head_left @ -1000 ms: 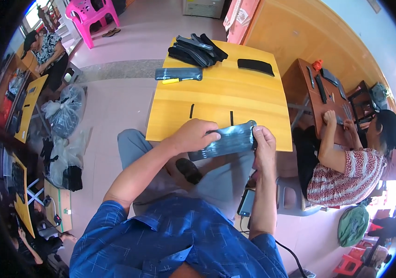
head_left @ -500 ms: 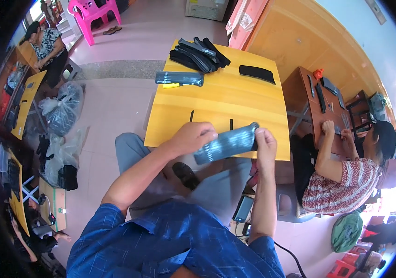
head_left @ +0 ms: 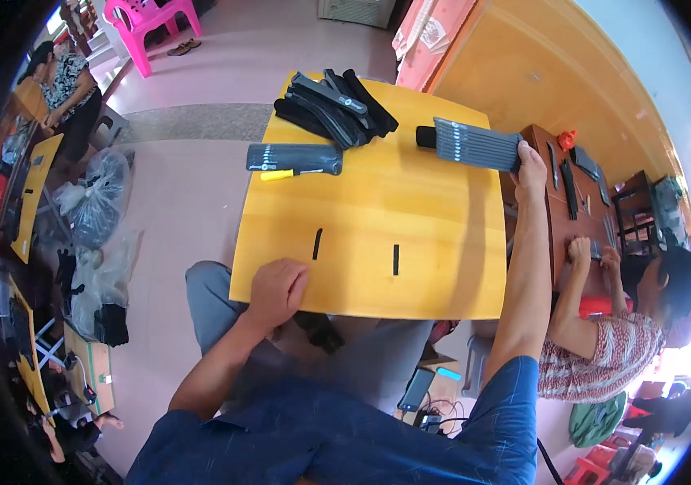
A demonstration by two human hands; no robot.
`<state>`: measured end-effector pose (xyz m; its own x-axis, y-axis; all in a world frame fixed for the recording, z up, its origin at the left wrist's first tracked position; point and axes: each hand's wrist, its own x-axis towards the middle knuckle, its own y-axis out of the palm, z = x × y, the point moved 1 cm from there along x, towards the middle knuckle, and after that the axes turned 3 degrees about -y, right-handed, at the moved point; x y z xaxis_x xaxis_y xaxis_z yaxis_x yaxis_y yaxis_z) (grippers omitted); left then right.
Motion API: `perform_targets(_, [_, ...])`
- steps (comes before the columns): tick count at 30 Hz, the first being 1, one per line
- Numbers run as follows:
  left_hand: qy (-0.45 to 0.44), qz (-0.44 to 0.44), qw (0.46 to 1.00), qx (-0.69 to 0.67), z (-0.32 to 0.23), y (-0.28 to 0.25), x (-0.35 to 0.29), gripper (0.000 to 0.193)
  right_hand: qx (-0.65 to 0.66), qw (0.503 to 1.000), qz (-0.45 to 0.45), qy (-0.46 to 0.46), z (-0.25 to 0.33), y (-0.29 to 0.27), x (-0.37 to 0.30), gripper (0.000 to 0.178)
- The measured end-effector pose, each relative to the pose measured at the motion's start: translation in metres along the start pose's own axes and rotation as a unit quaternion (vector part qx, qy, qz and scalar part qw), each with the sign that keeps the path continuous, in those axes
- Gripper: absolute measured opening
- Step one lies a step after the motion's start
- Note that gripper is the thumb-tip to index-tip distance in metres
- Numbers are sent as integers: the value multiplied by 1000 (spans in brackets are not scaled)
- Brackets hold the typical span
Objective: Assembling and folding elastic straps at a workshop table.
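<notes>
My right hand (head_left: 532,168) grips the right end of a flat grey ribbed sleeve (head_left: 475,145) above the table's far right. Its left end lies over a black padded piece (head_left: 425,137), mostly hidden beneath. My left hand (head_left: 278,289) rests at the table's front edge with curled fingers and nothing visible in them. Another flat ribbed sleeve (head_left: 293,156) lies at the left, a yellow-handled screwdriver (head_left: 278,175) along its near side. Behind it is a pile of black and grey strips (head_left: 329,105). Two short black strips (head_left: 317,243) mark the tabletop nearer me.
The yellow table (head_left: 361,202) stands before my knees. To the right, a co-worker (head_left: 604,339) sits at a brown table (head_left: 543,202). Clear plastic bags (head_left: 99,198) lie on the floor at left. A phone (head_left: 416,390) and cables are below the table's right front corner.
My right hand has carried the ribbed sleeve away from me to the far right, over the black piece. My left hand has let go of it and dropped to the table's front edge.
</notes>
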<state>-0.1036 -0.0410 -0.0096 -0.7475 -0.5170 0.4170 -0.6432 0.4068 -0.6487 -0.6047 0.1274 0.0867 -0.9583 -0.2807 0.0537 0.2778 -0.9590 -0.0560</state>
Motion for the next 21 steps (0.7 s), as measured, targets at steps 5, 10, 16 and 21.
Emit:
perform_targets(5, [0,8,1000,24,0,2,-1,10,24,999,-17,19,-54,8,76,20])
perform_targets(10, [-6,25,999,48,2,2,1,12,-20,998,-23,61,-96,14,111,24])
perform_targets(16, [-19,33,998,47,0,2,4,12,-60,997,-17,50,-127,24,124,21])
perform_targets(21, [-17,29,998,47,1,5,5,14,-139,990,-36,8,-153,10,144,26])
